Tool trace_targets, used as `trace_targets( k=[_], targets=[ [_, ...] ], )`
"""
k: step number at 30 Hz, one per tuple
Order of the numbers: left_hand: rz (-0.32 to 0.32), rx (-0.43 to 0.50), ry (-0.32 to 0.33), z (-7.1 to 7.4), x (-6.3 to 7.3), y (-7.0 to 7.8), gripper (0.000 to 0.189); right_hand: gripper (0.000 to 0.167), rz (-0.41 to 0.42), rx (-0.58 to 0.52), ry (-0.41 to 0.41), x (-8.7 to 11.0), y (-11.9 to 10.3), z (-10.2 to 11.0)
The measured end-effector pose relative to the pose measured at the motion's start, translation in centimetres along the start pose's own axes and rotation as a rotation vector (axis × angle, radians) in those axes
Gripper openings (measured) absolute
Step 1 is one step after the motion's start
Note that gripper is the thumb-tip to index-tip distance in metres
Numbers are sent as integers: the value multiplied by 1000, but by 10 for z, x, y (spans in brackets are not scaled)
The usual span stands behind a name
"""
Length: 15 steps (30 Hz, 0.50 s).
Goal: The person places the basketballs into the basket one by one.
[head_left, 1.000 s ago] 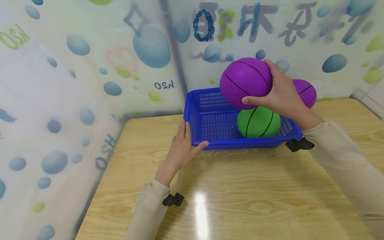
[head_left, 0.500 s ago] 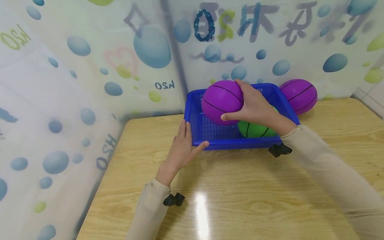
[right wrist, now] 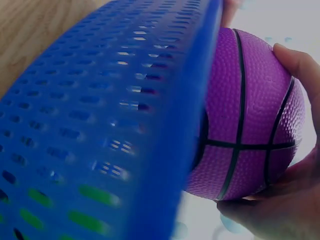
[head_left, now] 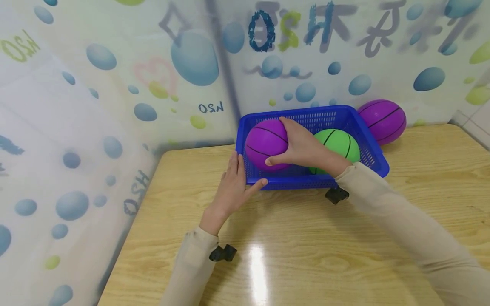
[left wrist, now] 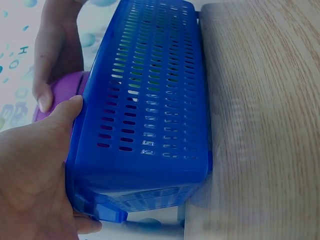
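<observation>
My right hand (head_left: pixel 304 144) grips a purple mini basketball (head_left: pixel 264 144), thumb on the near side and fingers over the far side. The ball is low inside the left end of a blue plastic basket (head_left: pixel 302 183); whether it touches the basket floor I cannot tell. To its right in the basket sits a green ball (head_left: pixel 338 142), partly covered by my right hand and wrist. My left hand (head_left: pixel 229 187) rests at the basket's near left corner, fingers straight along the left side. In the left wrist view its thumb (left wrist: pixel 70 107) touches the rim.
A second purple ball (head_left: pixel 383 122) lies on the wooden table (head_left: pixel 306 246), outside the basket at its right end. Behind the table stands a wall (head_left: pixel 325 85) covered in bubble print and lettering. Another printed wall (head_left: pixel 76 170) runs along the left.
My right hand has carried the purple ball leftward and down, from above the green ball into the basket's left end. My left hand stays at the corner.
</observation>
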<state>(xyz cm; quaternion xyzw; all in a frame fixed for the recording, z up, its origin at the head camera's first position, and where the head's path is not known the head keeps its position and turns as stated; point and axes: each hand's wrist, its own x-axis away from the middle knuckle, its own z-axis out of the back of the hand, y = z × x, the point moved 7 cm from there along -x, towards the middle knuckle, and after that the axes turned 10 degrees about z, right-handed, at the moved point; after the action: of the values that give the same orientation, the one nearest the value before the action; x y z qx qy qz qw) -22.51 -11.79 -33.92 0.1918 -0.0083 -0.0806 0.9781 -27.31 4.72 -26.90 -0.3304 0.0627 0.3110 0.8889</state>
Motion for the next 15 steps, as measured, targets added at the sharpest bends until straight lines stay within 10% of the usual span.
trace_targets(
  k=[15],
  targets=[
    [-4, -5, 6, -1, 0, 0, 99, 113, -12, 93, -36, 2, 5, -25]
  ],
)
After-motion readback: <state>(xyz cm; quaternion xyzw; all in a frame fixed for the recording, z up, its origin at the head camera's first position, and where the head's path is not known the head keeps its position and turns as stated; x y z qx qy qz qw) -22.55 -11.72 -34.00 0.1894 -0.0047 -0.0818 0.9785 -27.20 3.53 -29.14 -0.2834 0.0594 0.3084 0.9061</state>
